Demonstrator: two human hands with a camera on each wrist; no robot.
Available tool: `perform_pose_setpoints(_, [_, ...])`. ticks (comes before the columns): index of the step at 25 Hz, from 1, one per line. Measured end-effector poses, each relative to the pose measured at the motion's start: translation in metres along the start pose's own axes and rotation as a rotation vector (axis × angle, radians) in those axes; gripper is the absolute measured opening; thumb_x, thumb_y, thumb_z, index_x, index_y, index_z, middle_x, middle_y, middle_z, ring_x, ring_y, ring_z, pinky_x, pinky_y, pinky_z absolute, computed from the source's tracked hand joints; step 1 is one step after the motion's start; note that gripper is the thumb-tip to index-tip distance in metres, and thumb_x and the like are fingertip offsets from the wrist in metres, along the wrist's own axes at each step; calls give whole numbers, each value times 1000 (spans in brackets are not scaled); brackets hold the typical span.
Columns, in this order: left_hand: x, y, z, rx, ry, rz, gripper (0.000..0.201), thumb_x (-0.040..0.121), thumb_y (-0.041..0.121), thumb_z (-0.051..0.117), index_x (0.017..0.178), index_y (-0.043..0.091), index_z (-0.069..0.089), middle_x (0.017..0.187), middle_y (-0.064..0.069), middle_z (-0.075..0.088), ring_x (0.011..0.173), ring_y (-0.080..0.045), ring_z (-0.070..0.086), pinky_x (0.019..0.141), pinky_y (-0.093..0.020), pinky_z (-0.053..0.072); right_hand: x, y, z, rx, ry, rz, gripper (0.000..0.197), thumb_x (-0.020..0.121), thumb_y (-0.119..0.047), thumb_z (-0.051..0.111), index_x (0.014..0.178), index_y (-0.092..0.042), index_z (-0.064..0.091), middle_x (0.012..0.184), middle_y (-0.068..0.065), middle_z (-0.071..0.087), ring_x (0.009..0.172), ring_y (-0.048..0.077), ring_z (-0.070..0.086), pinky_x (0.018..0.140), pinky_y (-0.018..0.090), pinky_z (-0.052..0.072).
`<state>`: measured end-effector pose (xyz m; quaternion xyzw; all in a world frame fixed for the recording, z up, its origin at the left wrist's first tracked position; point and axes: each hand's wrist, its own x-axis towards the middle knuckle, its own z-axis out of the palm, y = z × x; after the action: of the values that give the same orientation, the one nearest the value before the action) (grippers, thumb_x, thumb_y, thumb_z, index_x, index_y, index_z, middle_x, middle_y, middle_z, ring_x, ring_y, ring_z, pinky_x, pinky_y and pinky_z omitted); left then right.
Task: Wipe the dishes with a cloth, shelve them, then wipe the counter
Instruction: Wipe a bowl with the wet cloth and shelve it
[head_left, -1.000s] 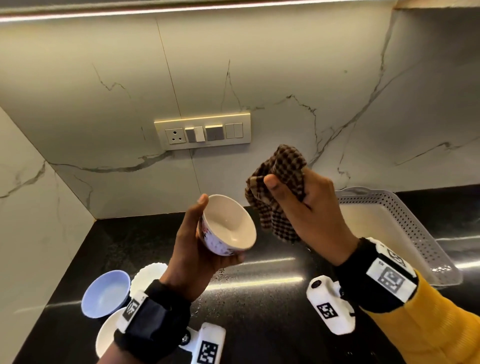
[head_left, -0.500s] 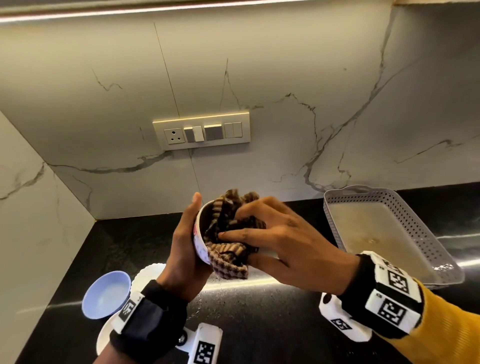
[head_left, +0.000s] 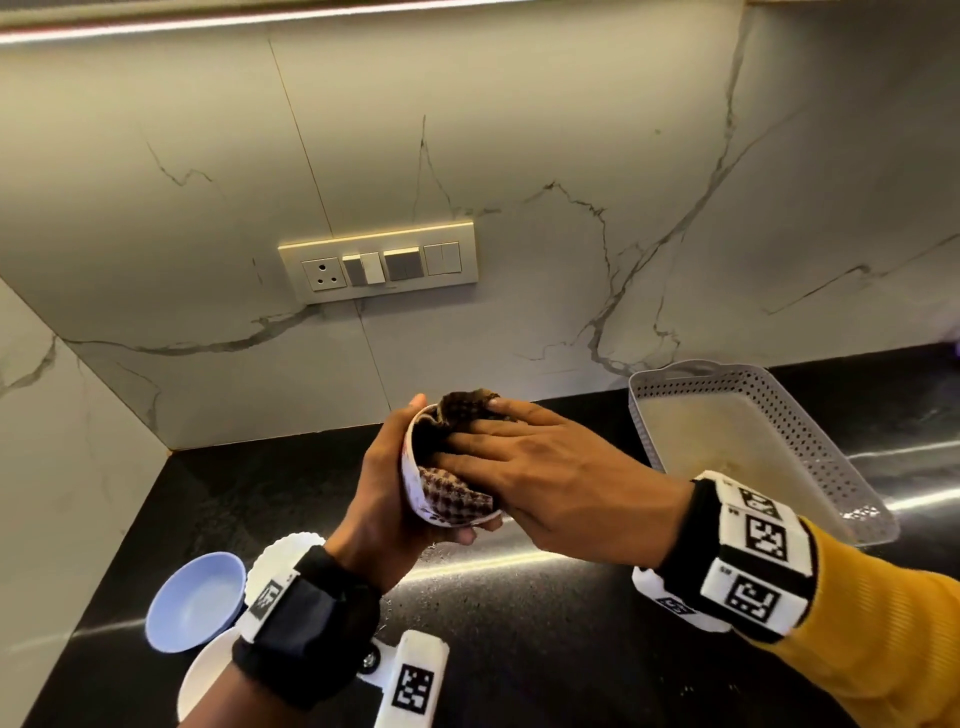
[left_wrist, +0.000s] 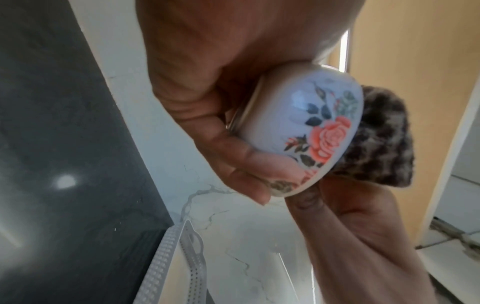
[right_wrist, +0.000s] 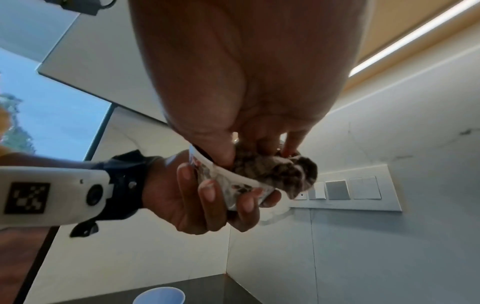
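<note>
Two hands busy: left hand (head_left: 387, 499) grips floral bowl (left_wrist: 306, 127) tilted sideways, exposing inside; right hand (head_left: 550, 478), fingers straight, presses checked cloth (head_left: 452, 493) in to wipe.

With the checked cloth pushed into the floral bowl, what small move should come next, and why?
Probably turn the floral bowl in the left hand while the right hand presses the checked cloth around the inside. The cloth is bunched in the bowl under fairly straight fingers, so only part of the wall seems covered.
</note>
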<state>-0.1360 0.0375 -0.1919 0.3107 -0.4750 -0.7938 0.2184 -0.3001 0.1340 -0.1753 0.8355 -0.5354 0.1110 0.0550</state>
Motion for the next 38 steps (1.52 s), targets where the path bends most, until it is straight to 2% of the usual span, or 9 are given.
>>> perform_pose_setpoints(3, [3,-3,-3,253,96,198,63,96,66,47,99,10,77,93,-23,74,76,-35,67,54,-34,54,2,-6,4,-35,29,53,28,96,-22,61,123,-22,64,117,-5,74,112,17,68,112,40,41])
perform_pose_setpoints(7, [0,-3,5,313,150,561,51,84,60,59,61,14,57,63,-16,48,62,-27,47,66,-43,41,-4,-7,-6,612,148,131,19,91,-9,68,94,-28,69,74,-22,60,68,2,61,75,24,52])
perform_pose_setpoints(10, [4,3,13,115,145,468,64,91,64,55,77,1,62,75,-20,58,73,-30,59,72,-41,49,0,-7,-5,976,343,116,38,88,8,73,109,-25,72,92,-23,69,85,-1,69,80,16,52])
perform_pose_setpoints(14, [8,4,22,150,81,285,60,99,62,40,92,19,80,98,-14,78,84,-27,74,76,-43,55,9,-1,4,384,401,41,34,93,0,57,121,-9,73,119,1,76,111,18,70,103,29,48])
perform_pose_setpoints(18, [18,7,18,302,155,457,53,90,60,53,75,13,74,79,-14,72,71,-33,63,74,-48,52,6,-2,7,153,267,135,21,84,-5,56,100,-14,66,94,3,73,86,26,68,80,36,49])
perform_pose_setpoints(23, [27,0,25,511,211,768,48,96,52,48,66,16,61,60,-6,53,57,-31,48,54,-46,42,-7,13,-12,969,89,307,18,95,3,56,108,-6,65,102,12,73,97,29,71,86,49,60])
perform_pose_setpoints(29, [39,-2,36,555,203,809,59,95,55,37,92,4,66,80,-11,64,75,-29,61,63,-41,47,-42,28,-20,1747,430,506,25,88,-2,59,101,-9,79,108,8,77,104,20,71,90,31,59])
perform_pose_setpoints(33, [49,-17,32,314,113,525,68,83,72,50,85,3,50,85,-13,49,80,-27,47,74,-47,38,-75,59,-12,1527,560,788,26,92,-6,66,118,-5,70,119,10,76,113,23,71,98,34,58])
perform_pose_setpoints(38, [57,-36,41,240,41,317,67,73,78,47,100,20,66,100,-8,68,88,-26,68,67,-40,57,-129,134,44,588,186,1128,31,96,-29,64,122,-11,65,115,11,73,108,30,70,99,51,56])
